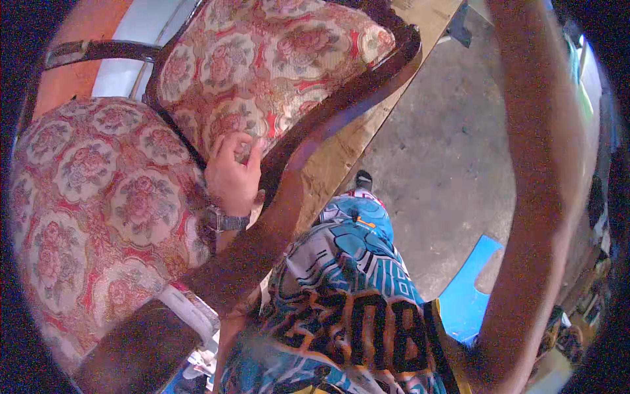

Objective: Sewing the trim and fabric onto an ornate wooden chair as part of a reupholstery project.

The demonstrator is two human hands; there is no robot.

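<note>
A chair with floral, red-and-cream upholstery and a dark wooden frame (348, 98) lies tilted on my left. Over the lower edge of its upper padded panel (282, 49) is my left hand (234, 172), its fingers curled in toward the thumb. Whatever they may pinch there is too small to make out. A dark metal watch (230, 222) sits on that wrist. The larger rounded cushion (85, 197) bulges beside the hand. My right arm (548, 164) stretches up along the right side, and its hand is beyond the upper edge of the picture.
Beneath the chair runs a wooden board or bench (335, 154). A grey concrete floor (446, 144) spreads to the right, with a blue cut-out piece (472, 282) near my legs. Several jumbled items (571, 335) lie at the lower right.
</note>
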